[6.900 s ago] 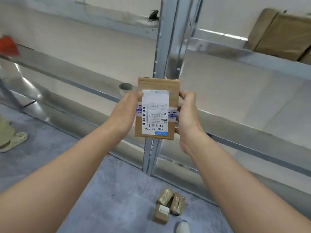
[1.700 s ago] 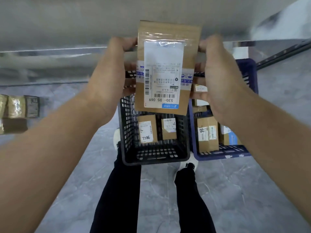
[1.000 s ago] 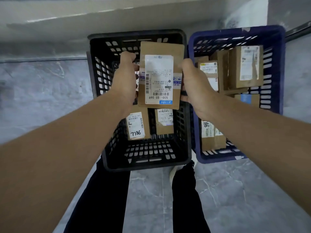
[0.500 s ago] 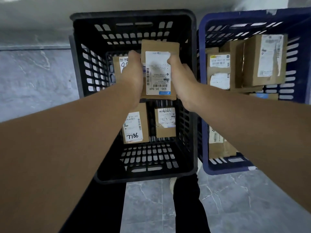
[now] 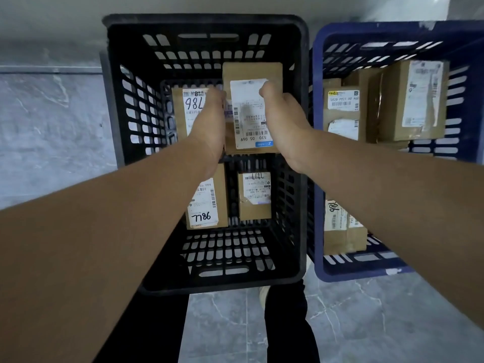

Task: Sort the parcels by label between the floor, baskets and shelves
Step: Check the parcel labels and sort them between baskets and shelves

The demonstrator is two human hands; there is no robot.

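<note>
Both hands are clamping one cardboard parcel (image 5: 251, 73) between them, the left hand (image 5: 209, 124) gripping its left edge and the right hand (image 5: 285, 124) gripping its right edge, with the right thumb lying over the upper right corner of the white label. The label is facing up toward the camera and showing "530 05 069" along its near edge. The parcel is hanging within the mouth of the black basket (image 5: 204, 19), toward its far side, above the boxes lying on the bottom; whether it is touching any of them I cannot tell. Under the left hand a box marked 786 (image 5: 187, 111) is lying at the far left of the basket, and nearer the person two more are lying side by side: a box with handwritten digits (image 5: 207, 205) and a smaller box (image 5: 255, 197) just to its right. The blue basket (image 5: 392, 26) is standing just beside the black one on its right, holding several labelled boxes, among them a large box (image 5: 416, 100) leaning against its far right wall. Both baskets are sitting on the grey marbled floor (image 5: 52, 127), and the person's legs in dark trousers (image 5: 288, 323) are standing at the near edge of the black basket
</note>
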